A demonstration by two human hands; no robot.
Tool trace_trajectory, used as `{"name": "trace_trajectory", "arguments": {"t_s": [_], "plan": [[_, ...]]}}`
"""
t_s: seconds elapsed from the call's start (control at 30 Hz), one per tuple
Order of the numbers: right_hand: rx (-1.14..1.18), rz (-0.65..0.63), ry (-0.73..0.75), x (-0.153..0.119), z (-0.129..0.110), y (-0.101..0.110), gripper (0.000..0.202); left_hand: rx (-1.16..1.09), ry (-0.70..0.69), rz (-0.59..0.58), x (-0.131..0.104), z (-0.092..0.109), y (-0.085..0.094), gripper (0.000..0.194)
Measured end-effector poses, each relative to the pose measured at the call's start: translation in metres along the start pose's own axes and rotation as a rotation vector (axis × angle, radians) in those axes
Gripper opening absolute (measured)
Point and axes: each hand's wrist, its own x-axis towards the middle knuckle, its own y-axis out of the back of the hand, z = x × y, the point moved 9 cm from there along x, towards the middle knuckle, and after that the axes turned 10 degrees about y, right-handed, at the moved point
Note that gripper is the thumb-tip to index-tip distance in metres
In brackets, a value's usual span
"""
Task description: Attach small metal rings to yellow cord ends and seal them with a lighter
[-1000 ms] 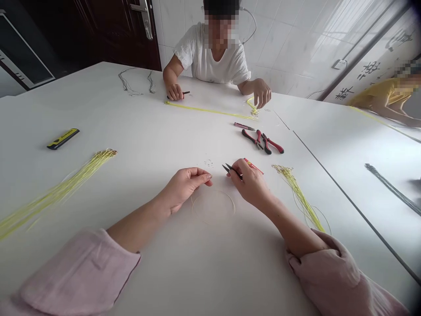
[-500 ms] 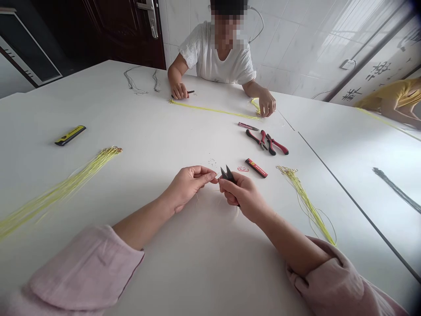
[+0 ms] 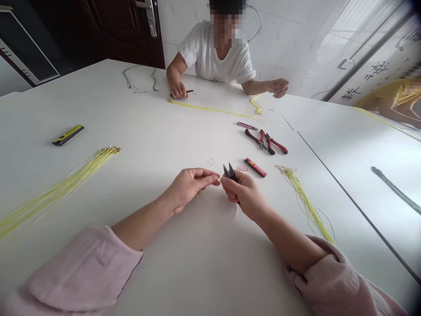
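Between thumb and forefinger my left hand (image 3: pixel 197 182) pinches a thin yellow cord (image 3: pixel 222 186), with a small gold-coloured bit at the fingertips. Black thread snips (image 3: pixel 230 174) lie in my right hand (image 3: pixel 245 191), its fingers wrapped round them, with the two blades apart and pointing away from me. The hands are close together above the white table, a small gap between the blades and the left fingertips. A pale loop of cord hangs below my right hand. Small dark crumbs (image 3: pixel 211 160) lie just beyond the hands.
Yellow cord bundles (image 3: pixel 75 175) lie left and right (image 3: pixel 311 204). Nearby are a red box (image 3: pixel 255 167), red-black pliers (image 3: pixel 276 145), a pink-handled tool (image 3: pixel 247 126) and a yellow-black box (image 3: pixel 68 135). A person in white (image 3: pixel 217 57) sits opposite; another in yellow (image 3: pixel 388 96) is at right.
My right hand and the snips have shifted slightly right, away from my left fingertips. The person opposite has lifted one hand off the yellow cord and moved it outward.
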Motion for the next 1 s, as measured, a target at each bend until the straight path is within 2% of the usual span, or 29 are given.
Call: {"name": "trace_trajectory", "arguments": {"t_s": [0.47,0.7,0.83,1.0], "plan": [[-0.038,-0.006,0.015,0.0,-0.001,0.0,0.02,-0.017,-0.065,-0.018,-0.001,0.005,-0.002,0.024],[-0.085,-0.014,0.001,-0.001,0.0,-0.001,0.021,0.006,-0.079,0.045,-0.001,0.006,0.003,0.019],[-0.223,-0.007,0.032,-0.003,-0.004,0.0,0.021,0.024,-0.068,0.115,0.0,0.005,0.011,0.022],[-0.523,-0.012,0.158,-0.008,-0.015,-0.008,0.026,-0.053,-0.11,0.18,0.0,0.011,0.024,0.022]]}}
